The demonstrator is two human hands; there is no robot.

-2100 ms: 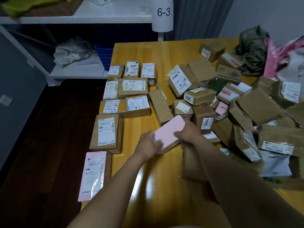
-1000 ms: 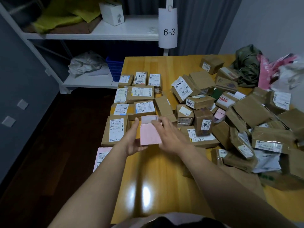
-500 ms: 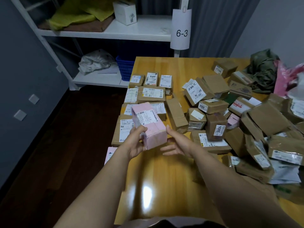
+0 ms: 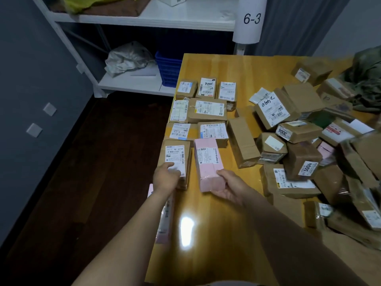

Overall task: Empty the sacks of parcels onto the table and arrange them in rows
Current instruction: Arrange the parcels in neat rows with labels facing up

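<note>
A pink parcel (image 4: pixel 207 162) lies label-up on the wooden table (image 4: pixel 216 234), beside a brown box (image 4: pixel 177 155) at the near end of the rows. My right hand (image 4: pixel 228 186) holds the pink parcel's near end, fingers under it and thumb on top. My left hand (image 4: pixel 166 177) rests on the brown box's label. Several labelled boxes (image 4: pixel 208 109) lie in rows along the table's left edge. A heap of unsorted brown parcels (image 4: pixel 305 145) covers the right side. A flat pink mailer (image 4: pixel 165 219) is partly hidden under my left forearm.
A long brown box (image 4: pixel 243 141) lies between the rows and the heap. Crumpled green sacking (image 4: pixel 367 79) sits at the far right. White shelving (image 4: pixel 144 17) with a blue basket (image 4: pixel 168 69) stands behind the table; dark floor lies to the left.
The pink parcel was picked from the heap, turned label-up in both hands, and set down beside the brown box. My left hand left it and moved onto the brown box.
</note>
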